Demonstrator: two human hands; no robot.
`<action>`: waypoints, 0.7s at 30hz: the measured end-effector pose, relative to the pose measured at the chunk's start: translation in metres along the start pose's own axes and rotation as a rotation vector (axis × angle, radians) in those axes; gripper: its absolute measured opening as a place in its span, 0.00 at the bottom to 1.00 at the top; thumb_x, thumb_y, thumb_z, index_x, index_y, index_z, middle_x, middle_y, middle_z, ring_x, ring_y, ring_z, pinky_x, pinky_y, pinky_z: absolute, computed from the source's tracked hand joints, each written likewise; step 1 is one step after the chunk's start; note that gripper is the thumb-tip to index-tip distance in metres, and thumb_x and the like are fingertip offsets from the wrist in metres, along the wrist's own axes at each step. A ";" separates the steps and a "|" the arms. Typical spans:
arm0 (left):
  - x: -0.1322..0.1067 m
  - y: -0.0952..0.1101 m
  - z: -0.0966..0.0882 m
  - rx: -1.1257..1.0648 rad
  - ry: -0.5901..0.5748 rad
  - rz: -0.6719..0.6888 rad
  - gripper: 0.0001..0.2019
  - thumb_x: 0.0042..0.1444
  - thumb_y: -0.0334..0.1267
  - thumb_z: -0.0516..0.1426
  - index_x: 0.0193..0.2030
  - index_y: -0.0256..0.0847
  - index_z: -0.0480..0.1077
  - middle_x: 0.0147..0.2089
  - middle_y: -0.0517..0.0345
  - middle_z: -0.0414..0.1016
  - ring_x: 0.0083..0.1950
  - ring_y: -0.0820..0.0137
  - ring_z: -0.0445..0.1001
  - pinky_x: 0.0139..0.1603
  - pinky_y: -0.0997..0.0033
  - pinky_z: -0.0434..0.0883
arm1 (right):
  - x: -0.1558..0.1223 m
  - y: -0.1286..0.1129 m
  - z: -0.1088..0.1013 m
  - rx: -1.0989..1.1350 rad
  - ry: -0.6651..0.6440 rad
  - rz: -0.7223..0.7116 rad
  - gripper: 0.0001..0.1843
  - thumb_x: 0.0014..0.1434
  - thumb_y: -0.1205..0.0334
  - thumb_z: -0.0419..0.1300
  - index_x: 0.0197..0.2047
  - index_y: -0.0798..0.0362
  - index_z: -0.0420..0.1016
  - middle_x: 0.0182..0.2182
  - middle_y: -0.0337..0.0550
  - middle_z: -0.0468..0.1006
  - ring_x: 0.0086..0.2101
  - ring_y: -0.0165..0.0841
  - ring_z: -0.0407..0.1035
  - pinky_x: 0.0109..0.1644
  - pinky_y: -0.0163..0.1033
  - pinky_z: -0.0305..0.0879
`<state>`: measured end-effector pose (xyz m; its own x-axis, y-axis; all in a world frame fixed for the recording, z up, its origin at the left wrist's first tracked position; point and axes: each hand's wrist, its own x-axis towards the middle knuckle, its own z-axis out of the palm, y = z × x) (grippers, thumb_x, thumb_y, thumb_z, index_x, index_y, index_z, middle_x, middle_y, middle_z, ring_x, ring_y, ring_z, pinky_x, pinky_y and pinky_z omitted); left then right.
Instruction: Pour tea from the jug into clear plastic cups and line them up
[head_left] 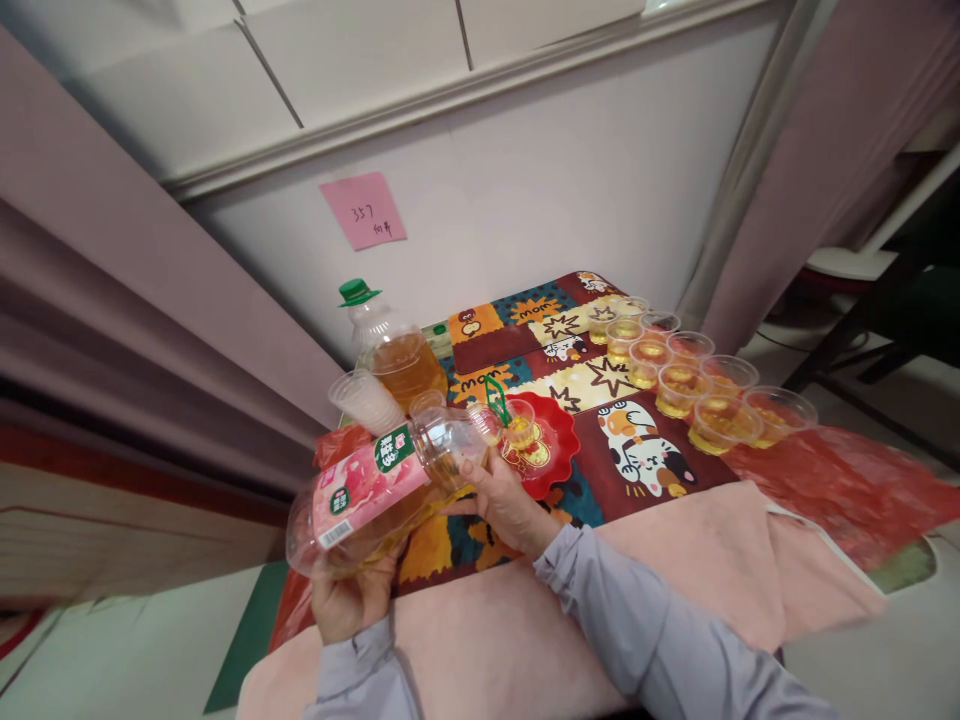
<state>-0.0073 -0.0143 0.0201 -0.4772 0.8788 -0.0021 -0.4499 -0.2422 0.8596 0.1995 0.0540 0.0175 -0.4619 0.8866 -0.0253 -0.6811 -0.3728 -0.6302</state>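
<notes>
A large clear juice bottle (375, 487) with a pink label lies tilted in both my hands, its mouth pointing right. My left hand (352, 597) is wrapped under its base end. My right hand (504, 502) grips it near the neck from below. The mouth is at the rim of a clear plastic cup (520, 428), which has yellow liquid in it. Beneath that cup is a red scalloped plate (561, 455). A green loop (495, 398) shows beside the bottle's mouth.
Filled clear cups (679, 390) stand in rows at the right. A second juice bottle (405, 360) with a green cap (357, 292) stands at the back left, beside stacked cups (365, 400). Red plastic sheeting (847, 490) and a pink cloth (510, 640) cover the table edges.
</notes>
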 end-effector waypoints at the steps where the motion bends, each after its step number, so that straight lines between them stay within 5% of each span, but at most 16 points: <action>1: 0.000 0.000 0.000 0.016 0.005 0.002 0.38 0.52 0.62 0.71 0.69 0.56 0.76 0.67 0.56 0.83 0.67 0.43 0.78 0.62 0.38 0.81 | 0.000 0.000 0.000 -0.003 -0.003 0.000 0.42 0.59 0.39 0.77 0.69 0.38 0.65 0.67 0.43 0.78 0.59 0.44 0.81 0.50 0.50 0.88; 10: 0.000 -0.003 -0.001 0.007 0.054 -0.010 0.36 0.51 0.57 0.71 0.67 0.56 0.77 0.68 0.58 0.82 0.70 0.44 0.77 0.63 0.40 0.82 | 0.000 0.003 -0.001 -0.020 0.016 -0.015 0.46 0.58 0.39 0.78 0.72 0.38 0.64 0.66 0.45 0.79 0.56 0.44 0.82 0.47 0.48 0.88; 18: -0.001 -0.014 0.012 0.035 0.117 0.228 0.27 0.65 0.49 0.62 0.69 0.47 0.76 0.76 0.49 0.74 0.78 0.44 0.68 0.72 0.42 0.73 | -0.015 -0.013 0.007 -0.196 0.074 -0.088 0.61 0.55 0.41 0.79 0.82 0.37 0.53 0.68 0.50 0.77 0.58 0.48 0.80 0.45 0.44 0.86; 21: -0.001 -0.022 0.005 -0.042 0.080 0.176 0.31 0.72 0.62 0.56 0.70 0.44 0.76 0.76 0.43 0.73 0.78 0.45 0.69 0.73 0.44 0.72 | -0.019 -0.018 0.008 -0.279 0.108 -0.111 0.66 0.53 0.40 0.80 0.84 0.38 0.49 0.70 0.53 0.74 0.60 0.51 0.78 0.44 0.43 0.86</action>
<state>0.0073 -0.0073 0.0036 -0.6087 0.7865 0.1041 -0.3848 -0.4074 0.8282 0.2159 0.0420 0.0360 -0.3202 0.9472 -0.0170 -0.5353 -0.1957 -0.8217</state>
